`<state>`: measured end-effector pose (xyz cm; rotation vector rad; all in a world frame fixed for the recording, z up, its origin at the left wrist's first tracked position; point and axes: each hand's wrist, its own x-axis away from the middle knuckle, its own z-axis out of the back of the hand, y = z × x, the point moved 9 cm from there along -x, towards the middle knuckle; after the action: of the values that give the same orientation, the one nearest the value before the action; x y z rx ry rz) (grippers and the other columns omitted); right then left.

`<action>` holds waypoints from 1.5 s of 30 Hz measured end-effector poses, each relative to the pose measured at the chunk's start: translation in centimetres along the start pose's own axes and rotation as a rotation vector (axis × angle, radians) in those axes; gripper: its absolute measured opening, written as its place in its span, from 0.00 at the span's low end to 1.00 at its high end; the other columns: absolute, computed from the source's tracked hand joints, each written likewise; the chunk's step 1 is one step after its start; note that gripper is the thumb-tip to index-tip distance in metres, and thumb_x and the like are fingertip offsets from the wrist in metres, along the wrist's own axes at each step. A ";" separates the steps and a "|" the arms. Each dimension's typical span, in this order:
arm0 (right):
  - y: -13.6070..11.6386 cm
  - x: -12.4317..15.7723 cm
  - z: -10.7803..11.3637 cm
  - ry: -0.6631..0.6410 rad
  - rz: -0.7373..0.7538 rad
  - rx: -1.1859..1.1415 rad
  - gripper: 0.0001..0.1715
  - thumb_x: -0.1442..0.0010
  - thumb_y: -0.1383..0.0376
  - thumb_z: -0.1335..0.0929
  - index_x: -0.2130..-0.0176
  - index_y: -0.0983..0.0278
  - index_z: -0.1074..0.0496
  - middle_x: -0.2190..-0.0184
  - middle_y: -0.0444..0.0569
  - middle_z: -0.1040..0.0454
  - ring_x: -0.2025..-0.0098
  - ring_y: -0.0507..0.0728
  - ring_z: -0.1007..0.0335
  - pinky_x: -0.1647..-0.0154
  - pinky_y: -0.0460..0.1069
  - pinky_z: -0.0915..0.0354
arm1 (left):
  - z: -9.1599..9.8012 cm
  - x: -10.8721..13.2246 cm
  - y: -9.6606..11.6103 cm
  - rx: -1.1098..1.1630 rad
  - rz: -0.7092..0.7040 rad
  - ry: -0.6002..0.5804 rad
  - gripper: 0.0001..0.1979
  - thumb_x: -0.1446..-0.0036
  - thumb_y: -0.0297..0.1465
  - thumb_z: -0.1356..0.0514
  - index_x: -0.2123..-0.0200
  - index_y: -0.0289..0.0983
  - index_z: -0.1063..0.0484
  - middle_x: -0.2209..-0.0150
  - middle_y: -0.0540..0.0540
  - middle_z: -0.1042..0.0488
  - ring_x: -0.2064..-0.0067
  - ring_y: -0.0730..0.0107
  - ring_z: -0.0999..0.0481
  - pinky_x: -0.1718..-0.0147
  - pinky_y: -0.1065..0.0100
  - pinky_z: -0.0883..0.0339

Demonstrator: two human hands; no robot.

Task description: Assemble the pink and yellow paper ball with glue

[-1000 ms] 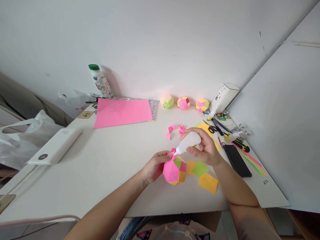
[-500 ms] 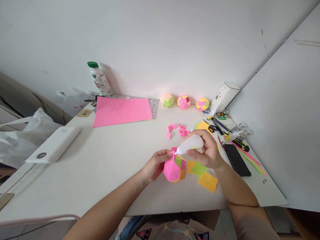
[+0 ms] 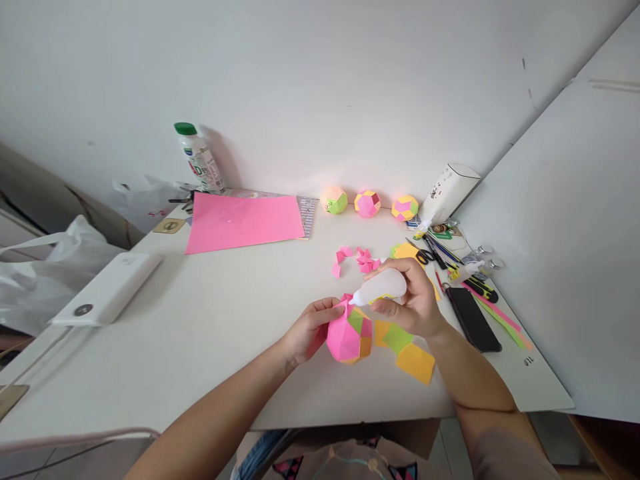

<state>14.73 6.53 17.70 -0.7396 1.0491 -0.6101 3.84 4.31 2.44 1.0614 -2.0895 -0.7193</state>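
Observation:
Near the table's front, my left hand (image 3: 311,328) is closed on a faceted paper ball (image 3: 344,339), mostly pink with green and orange faces. Its thumb presses by a folded pink flap at the ball's top. My right hand (image 3: 414,299) grips a white glue bottle (image 3: 382,287), tilted with its nozzle down at that flap. Whether glue comes out is too small to see. Orange paper pieces (image 3: 416,364) and a green paper square (image 3: 398,339) lie under my right wrist. Folded pink paper pieces (image 3: 367,261) rest just beyond the bottle.
Three paper balls (image 3: 367,204) line the wall. A large pink sheet (image 3: 245,223) lies back left, by a green-capped bottle (image 3: 200,160). At right are scissors (image 3: 425,255), a black phone (image 3: 473,319) and a second glue bottle (image 3: 465,272). A white power strip (image 3: 110,288) sits far left.
The glue bottle's nozzle has shifted very slightly up and left along the pink flap. My left hand and the paper ball have hardly moved.

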 end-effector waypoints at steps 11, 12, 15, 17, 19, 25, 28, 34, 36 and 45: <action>0.1 0.3 -0.1 0.033 -0.003 0.014 0.22 0.52 0.54 0.25 0.63 0.59 0.36 0.70 0.45 0.30 0.68 0.54 0.32 0.69 0.50 0.35 | 0.0 -0.1 -0.1 0.008 -0.002 -0.013 0.12 0.53 0.36 0.34 0.76 0.33 0.29 0.77 0.49 0.31 0.75 0.75 0.34 0.74 0.71 0.45; 0.1 0.3 0.0 0.036 0.006 0.013 0.22 0.52 0.54 0.25 0.63 0.59 0.36 0.70 0.45 0.30 0.68 0.54 0.33 0.69 0.50 0.35 | 0.0 -0.1 -0.1 0.010 -0.004 -0.015 0.12 0.53 0.36 0.34 0.76 0.33 0.29 0.77 0.49 0.31 0.75 0.75 0.34 0.74 0.71 0.45; 0.2 0.3 -0.3 0.012 -0.001 -0.003 0.22 0.52 0.54 0.25 0.62 0.59 0.36 0.70 0.45 0.29 0.68 0.54 0.32 0.69 0.50 0.34 | 0.0 -0.1 0.0 0.014 -0.007 -0.003 0.11 0.53 0.36 0.34 0.76 0.33 0.29 0.77 0.49 0.30 0.75 0.75 0.34 0.74 0.71 0.45; 0.3 0.5 -0.5 -0.012 -0.018 -0.018 0.23 0.52 0.54 0.26 0.61 0.59 0.36 0.70 0.45 0.29 0.68 0.55 0.31 0.70 0.51 0.34 | 0.0 -0.1 0.2 0.018 -0.009 0.004 0.11 0.53 0.35 0.34 0.76 0.33 0.29 0.77 0.49 0.30 0.76 0.75 0.34 0.74 0.71 0.45; 0.2 0.6 -0.7 -0.022 -0.015 -0.028 0.23 0.52 0.55 0.26 0.61 0.59 0.36 0.70 0.45 0.28 0.69 0.55 0.31 0.70 0.51 0.34 | -0.1 -0.1 0.2 0.020 -0.009 0.006 0.11 0.54 0.35 0.34 0.77 0.33 0.29 0.77 0.49 0.30 0.76 0.75 0.34 0.75 0.71 0.45; 0.2 0.5 -0.3 0.017 0.008 0.017 0.22 0.52 0.54 0.26 0.62 0.59 0.36 0.68 0.47 0.27 0.70 0.55 0.32 0.70 0.51 0.34 | 0.0 -0.1 0.1 0.006 0.003 0.009 0.12 0.54 0.36 0.34 0.77 0.33 0.29 0.77 0.49 0.30 0.76 0.75 0.34 0.75 0.71 0.45; 0.2 0.5 -0.4 0.004 0.001 0.014 0.22 0.52 0.55 0.25 0.62 0.59 0.35 0.69 0.46 0.27 0.70 0.55 0.31 0.70 0.51 0.34 | 0.0 -0.1 0.2 0.014 -0.010 0.007 0.11 0.53 0.35 0.34 0.77 0.33 0.29 0.77 0.49 0.31 0.76 0.75 0.34 0.75 0.71 0.45; 0.1 0.5 -0.7 -0.020 0.010 -0.014 0.22 0.51 0.55 0.26 0.62 0.59 0.36 0.68 0.47 0.26 0.69 0.55 0.30 0.70 0.51 0.33 | 0.2 -0.2 0.1 0.003 -0.011 0.002 0.12 0.53 0.36 0.34 0.77 0.33 0.30 0.77 0.49 0.31 0.76 0.76 0.35 0.75 0.72 0.45; 0.2 0.5 -0.3 0.030 0.010 0.015 0.22 0.52 0.54 0.25 0.63 0.59 0.36 0.68 0.47 0.26 0.69 0.55 0.30 0.70 0.51 0.33 | 0.2 -0.1 0.1 -0.001 -0.011 0.000 0.12 0.53 0.36 0.34 0.77 0.33 0.29 0.77 0.49 0.31 0.76 0.76 0.35 0.74 0.72 0.45; 0.0 0.4 -0.3 0.015 0.013 0.010 0.22 0.52 0.55 0.25 0.63 0.60 0.35 0.70 0.45 0.27 0.70 0.54 0.31 0.72 0.49 0.34 | -0.2 -0.2 0.1 -0.015 -0.011 -0.027 0.12 0.53 0.36 0.34 0.75 0.32 0.29 0.76 0.49 0.30 0.75 0.75 0.34 0.73 0.72 0.44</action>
<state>14.56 6.17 17.38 -0.7203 1.0629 -0.6103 4.01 4.49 2.54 1.0609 -2.1000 -0.7572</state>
